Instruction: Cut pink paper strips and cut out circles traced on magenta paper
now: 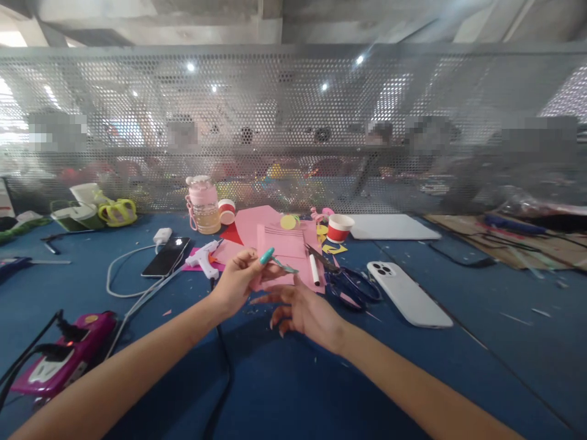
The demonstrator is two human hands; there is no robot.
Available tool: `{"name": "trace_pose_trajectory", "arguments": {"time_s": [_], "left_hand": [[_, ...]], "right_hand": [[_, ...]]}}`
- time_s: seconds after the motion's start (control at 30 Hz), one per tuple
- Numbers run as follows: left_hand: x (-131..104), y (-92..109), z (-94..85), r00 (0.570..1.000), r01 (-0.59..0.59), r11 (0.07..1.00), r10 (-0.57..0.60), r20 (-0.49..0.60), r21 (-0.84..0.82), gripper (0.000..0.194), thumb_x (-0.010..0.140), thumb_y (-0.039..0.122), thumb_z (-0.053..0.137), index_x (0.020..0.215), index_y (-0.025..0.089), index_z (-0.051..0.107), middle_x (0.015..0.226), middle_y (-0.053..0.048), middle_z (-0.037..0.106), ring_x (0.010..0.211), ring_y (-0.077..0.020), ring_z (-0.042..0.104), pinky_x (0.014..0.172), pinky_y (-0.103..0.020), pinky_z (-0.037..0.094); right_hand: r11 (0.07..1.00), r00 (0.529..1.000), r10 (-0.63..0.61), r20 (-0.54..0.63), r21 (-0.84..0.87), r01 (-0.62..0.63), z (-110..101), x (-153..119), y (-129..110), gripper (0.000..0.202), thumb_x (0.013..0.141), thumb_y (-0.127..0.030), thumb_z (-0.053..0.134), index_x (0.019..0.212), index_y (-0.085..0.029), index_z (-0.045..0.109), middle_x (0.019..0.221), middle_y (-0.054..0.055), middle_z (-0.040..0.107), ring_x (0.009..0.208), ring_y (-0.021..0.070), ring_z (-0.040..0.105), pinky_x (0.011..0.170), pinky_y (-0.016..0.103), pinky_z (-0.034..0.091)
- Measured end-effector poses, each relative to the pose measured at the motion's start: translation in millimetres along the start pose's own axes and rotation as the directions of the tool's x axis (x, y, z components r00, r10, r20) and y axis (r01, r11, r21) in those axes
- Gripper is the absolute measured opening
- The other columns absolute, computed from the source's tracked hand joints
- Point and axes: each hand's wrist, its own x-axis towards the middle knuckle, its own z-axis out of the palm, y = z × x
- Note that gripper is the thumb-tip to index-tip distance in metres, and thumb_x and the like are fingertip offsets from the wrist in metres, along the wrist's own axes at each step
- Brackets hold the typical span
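Observation:
My left hand is raised over the blue table and pinches a small teal paper piece between thumb and fingers. My right hand hovers just below and to the right of it, fingers spread and bent downward, holding nothing. Both hands are in front of a stack of pink paper sheets. A white marker lies on the pink paper's right edge, and dark scissors lie beside it.
A white phone lies face down at right, a black phone and a white glue gun at left. A red paper cup, pink bottle, purple power strip and perforated metal screen surround the area.

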Motion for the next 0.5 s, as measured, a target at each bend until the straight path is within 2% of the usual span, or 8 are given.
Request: {"name": "trace_pose_trajectory", "arguments": {"time_s": [0.1, 0.2, 0.3, 0.37, 0.5], "left_hand": [[-9, -10, 3.8, 0.992, 0.111, 0.993, -0.109, 0.07, -0.028, 0.036, 0.041, 0.034, 0.082, 0.055, 0.013, 0.057, 0.052, 0.0, 0.066, 0.047, -0.0102, 0.06, 0.047, -0.019, 0.047], [-14, -22, 2.5, 0.981, 0.139, 0.99, -0.142, 0.134, 0.034, 0.033, 0.045, 0.036, 0.081, 0.053, 0.011, 0.061, 0.05, -0.002, 0.066, 0.043, -0.0091, 0.057, 0.044, -0.019, 0.044], [-14, -33, -4.0, 0.975, 0.158, 0.987, -0.162, 0.153, 0.037, 0.032, 0.048, 0.036, 0.08, 0.055, 0.011, 0.062, 0.051, -0.002, 0.065, 0.047, -0.0117, 0.061, 0.054, -0.023, 0.049], [-12, -39, -9.1, 0.97, 0.195, 0.981, -0.194, 0.145, 0.012, 0.032, 0.048, 0.035, 0.08, 0.058, 0.011, 0.062, 0.05, -0.002, 0.065, 0.046, -0.0124, 0.061, 0.055, -0.025, 0.05], [-7, -42, -15.8, 0.967, 0.244, 0.969, -0.239, 0.086, -0.049, 0.031, 0.05, 0.032, 0.08, 0.059, 0.01, 0.061, 0.051, -0.003, 0.065, 0.044, -0.0107, 0.059, 0.053, -0.023, 0.049]], "right_hand": [[0.974, 0.998, -0.035, -0.055, 0.223, 0.047, 0, 1, 1, 0.031, 0.067, -0.048, 0.064, 0.078, -0.02, 0.062, 0.069, -0.002, 0.063, 0.051, 0.0091, 0.055, 0.05, 0.022, 0.045], [0.96, 0.967, -0.09, -0.237, 0.239, 0.148, -7, 2, -4, 0.024, 0.065, -0.037, 0.071, 0.077, -0.018, 0.064, 0.06, -0.003, 0.06, 0.048, 0.0071, 0.053, 0.049, 0.019, 0.044], [0.947, 0.921, -0.154, -0.359, 0.213, 0.241, -16, 6, -7, 0.022, 0.061, -0.032, 0.074, 0.072, -0.015, 0.065, 0.056, -0.003, 0.059, 0.041, 0.0034, 0.045, 0.04, 0.016, 0.039], [0.929, 0.914, -0.199, -0.352, 0.228, 0.29, -20, 8, -7, 0.023, 0.057, -0.03, 0.077, 0.067, -0.013, 0.065, 0.052, -0.005, 0.055, 0.038, 0.0009, 0.04, 0.037, 0.013, 0.036], [0.928, 0.915, -0.23, -0.332, 0.207, 0.308, -22, 10, -8, 0.03, 0.049, -0.021, 0.081, 0.074, -0.012, 0.066, 0.068, -0.001, 0.065, 0.06, 0.0048, 0.059, 0.055, 0.011, 0.049]]}}
